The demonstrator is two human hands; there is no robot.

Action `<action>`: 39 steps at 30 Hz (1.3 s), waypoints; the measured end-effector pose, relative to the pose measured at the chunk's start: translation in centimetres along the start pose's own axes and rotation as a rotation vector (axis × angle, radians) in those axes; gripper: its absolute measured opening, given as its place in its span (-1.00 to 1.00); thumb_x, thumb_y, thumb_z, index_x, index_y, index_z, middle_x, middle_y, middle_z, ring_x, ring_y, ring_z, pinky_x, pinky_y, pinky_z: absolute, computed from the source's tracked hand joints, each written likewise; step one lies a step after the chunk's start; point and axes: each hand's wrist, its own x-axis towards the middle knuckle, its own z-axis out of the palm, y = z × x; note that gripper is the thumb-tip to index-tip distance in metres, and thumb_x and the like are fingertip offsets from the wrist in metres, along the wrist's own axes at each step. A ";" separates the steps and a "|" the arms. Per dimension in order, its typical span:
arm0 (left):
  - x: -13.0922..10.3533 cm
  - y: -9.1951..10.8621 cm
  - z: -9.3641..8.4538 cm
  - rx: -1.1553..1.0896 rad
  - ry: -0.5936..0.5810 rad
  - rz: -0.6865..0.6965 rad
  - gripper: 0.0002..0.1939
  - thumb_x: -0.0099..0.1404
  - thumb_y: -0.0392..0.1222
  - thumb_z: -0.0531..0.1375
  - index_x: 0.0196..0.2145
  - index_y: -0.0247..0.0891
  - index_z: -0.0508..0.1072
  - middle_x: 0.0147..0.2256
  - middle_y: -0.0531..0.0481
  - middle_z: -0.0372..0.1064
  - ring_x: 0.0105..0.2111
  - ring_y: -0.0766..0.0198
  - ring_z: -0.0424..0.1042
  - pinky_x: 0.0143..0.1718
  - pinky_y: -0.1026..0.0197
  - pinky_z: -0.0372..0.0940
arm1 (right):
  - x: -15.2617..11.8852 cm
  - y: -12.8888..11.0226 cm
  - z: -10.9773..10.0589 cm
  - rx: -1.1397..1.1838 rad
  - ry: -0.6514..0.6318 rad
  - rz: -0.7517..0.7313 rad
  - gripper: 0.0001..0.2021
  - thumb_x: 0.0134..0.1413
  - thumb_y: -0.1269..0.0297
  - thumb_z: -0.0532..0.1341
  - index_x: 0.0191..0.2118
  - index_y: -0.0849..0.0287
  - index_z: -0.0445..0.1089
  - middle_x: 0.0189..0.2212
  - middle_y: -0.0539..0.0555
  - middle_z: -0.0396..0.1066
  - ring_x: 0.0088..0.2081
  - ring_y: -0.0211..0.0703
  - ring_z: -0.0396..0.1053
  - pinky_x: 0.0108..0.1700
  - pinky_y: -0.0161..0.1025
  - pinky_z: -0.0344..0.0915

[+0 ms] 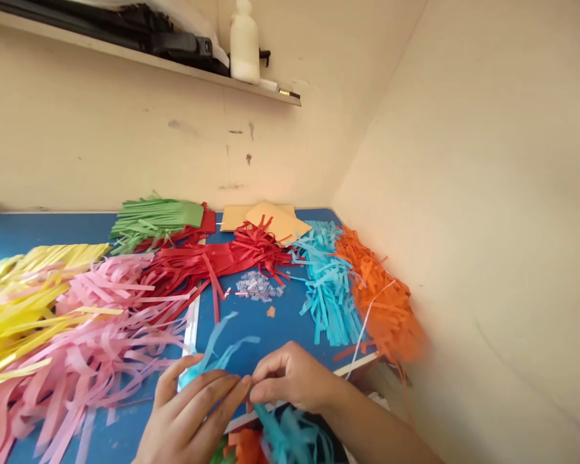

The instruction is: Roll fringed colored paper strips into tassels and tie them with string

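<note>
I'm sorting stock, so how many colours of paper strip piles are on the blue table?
6: green at the back, red in the middle, yellow far left, pink front left, light blue and orange right. More may lie out of view.

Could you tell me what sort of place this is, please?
Probably a paper-craft workbench in a room corner: heaps of cut paper strips, pink and orange, cover a blue table, a white bottle stands on a wall shelf, and both hands pinch light-blue strips.

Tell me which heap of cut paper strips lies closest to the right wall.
The orange heap of paper strips. It alone lies at the table's right edge beside the wall; the light blue heap of strips is next to it, further left.
</note>
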 end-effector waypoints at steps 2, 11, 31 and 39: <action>0.3 0.5 -0.1 -0.020 0.054 -0.024 -0.79 0.40 -0.34 0.08 -0.15 -0.20 0.50 -0.34 0.07 0.57 -0.31 0.33 0.51 0.23 0.03 0.03 | 0.3 0.9 0.6 0.180 0.038 0.073 -0.56 -0.36 -0.07 0.51 -0.52 0.22 0.49 -0.66 -0.11 0.31 -0.62 -0.40 0.16 -0.53 -0.40 0.08; -0.3 3.7 1.4 -0.224 0.126 -0.456 -0.83 0.38 -0.13 0.12 -0.28 -0.17 0.50 -0.33 0.05 0.53 -0.33 0.37 0.52 -0.14 0.34 0.35 | 0.1 3.3 2.7 0.404 0.212 -0.128 -0.60 -0.26 0.04 0.53 -0.42 0.22 0.44 -0.63 -0.11 0.34 -0.69 -0.39 0.28 -0.64 -0.46 0.08; -1.1 1.5 2.6 -1.157 0.201 -1.368 -0.57 0.16 0.26 0.23 -0.45 -0.19 0.33 -0.64 0.20 0.16 -0.71 0.44 0.09 -0.71 0.36 0.12 | 9.9 2.6 -9.3 -1.235 0.505 -0.127 -0.87 0.17 0.41 0.27 -0.29 0.08 0.58 -0.23 0.00 0.53 -0.20 -0.19 0.47 -0.21 -0.34 0.28; -1.2 1.3 4.0 -0.960 0.090 -1.302 -0.53 0.16 0.31 0.19 -0.38 -0.20 0.41 -0.42 -0.03 0.46 -0.44 0.23 0.41 -0.49 0.26 0.33 | 6.3 2.3 -4.8 -1.323 0.473 -0.184 -0.89 0.22 0.42 0.21 -0.27 0.15 0.49 -0.21 0.05 0.50 -0.21 -0.17 0.46 -0.22 -0.30 0.23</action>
